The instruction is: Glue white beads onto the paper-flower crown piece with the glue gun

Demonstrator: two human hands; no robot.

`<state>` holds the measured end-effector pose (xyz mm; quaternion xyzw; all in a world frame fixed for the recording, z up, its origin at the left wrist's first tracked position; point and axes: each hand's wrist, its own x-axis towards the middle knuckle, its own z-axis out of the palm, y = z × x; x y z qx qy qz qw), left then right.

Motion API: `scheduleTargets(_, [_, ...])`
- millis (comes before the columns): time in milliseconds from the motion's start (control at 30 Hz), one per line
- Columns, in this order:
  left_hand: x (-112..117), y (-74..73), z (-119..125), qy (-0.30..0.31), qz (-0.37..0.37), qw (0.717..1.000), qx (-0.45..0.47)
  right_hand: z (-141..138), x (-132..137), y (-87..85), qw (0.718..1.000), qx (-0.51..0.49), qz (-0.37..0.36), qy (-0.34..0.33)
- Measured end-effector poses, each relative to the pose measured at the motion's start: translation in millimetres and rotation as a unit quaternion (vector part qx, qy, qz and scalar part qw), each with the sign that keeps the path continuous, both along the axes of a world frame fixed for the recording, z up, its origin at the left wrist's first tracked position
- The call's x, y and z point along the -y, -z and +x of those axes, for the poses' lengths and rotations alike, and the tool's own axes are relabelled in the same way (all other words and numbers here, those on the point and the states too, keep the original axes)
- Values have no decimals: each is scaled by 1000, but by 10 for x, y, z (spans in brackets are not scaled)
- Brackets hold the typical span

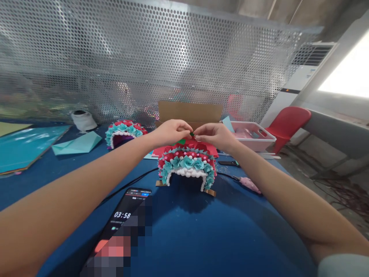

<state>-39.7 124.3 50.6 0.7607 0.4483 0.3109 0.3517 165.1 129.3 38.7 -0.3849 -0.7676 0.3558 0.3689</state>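
Observation:
A headdress-shaped craft piece [186, 165], covered in red and teal paper flowers with a white beaded edge, stands on the blue table [201, 238] in front of me. Just above its top, my left hand [172, 131] and my right hand [215, 135] meet fingertip to fingertip. Both pinch a tiny green piece [191, 134] between them. Red paper and a green scrap lie right behind the craft, under my hands.
A second flowered headdress [124, 132] sits at the back left near a teal folded paper [77, 144]. A phone [127, 219] showing 03:58 lies near me. A cardboard box [190, 111], white plastic basket [250, 135], pink glue gun [248, 184] and red chair [288, 123] are to the right.

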Motion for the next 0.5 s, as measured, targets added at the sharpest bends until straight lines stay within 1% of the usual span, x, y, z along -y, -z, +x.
scheduleTargets(100, [-46,0,8,-14,-9,999,-32,4,-5,32,1000,12,-18,-20])
scheduleTargets(200, [-71,15,15,-25,-23,999,-24,18,-1,39,999,28,-28,-26])
scheduleTargets(333, [-90,37,18,-27,-29,999,-20,26,5,2,998,45,-33,-30])
scheduleTargets(500, [-74,25,11,-22,-18,999,-37,1,25,-68,995,81,-37,-41])
